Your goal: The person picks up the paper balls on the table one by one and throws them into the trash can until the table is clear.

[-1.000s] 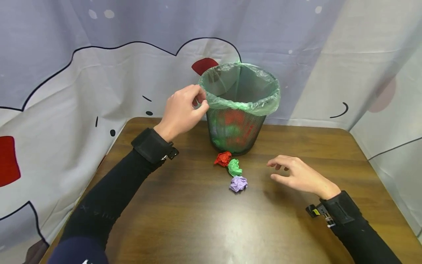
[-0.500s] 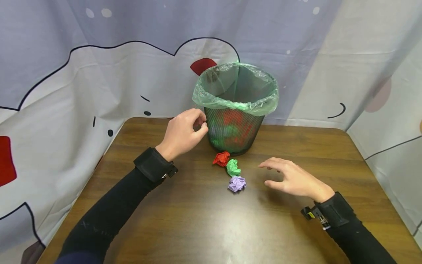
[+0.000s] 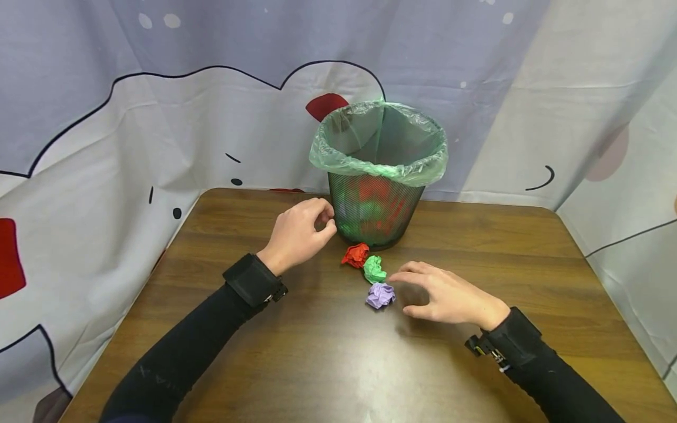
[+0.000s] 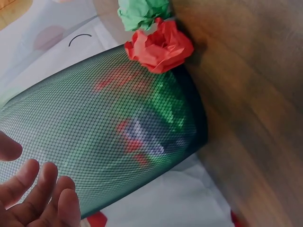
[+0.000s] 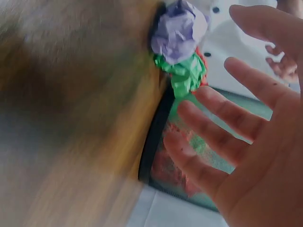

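Three crumpled paper balls lie in a row on the table in front of the bin: a red paper ball [image 3: 355, 255], a green paper ball [image 3: 374, 269] and a purple paper ball [image 3: 380, 295]. My right hand [image 3: 449, 296] hovers just right of the purple ball, its fingers spread and holding nothing, as the right wrist view also shows. My left hand [image 3: 301, 235] is left of the bin's lower part and the red ball, fingers loosely bent with nothing between them. In the left wrist view the red ball [image 4: 160, 46] sits near the bin's base.
A black mesh bin [image 3: 378, 205] with a green plastic liner [image 3: 381, 167] stands at the back of the wooden table [image 3: 317, 352]. Red, green and purple shapes show through its mesh. A printed curtain [image 3: 211, 117] hangs behind the table.
My left hand has come down from beside the bin's rim to near its base. My right hand has moved left, close to the purple paper ball. The three balls stay in place.
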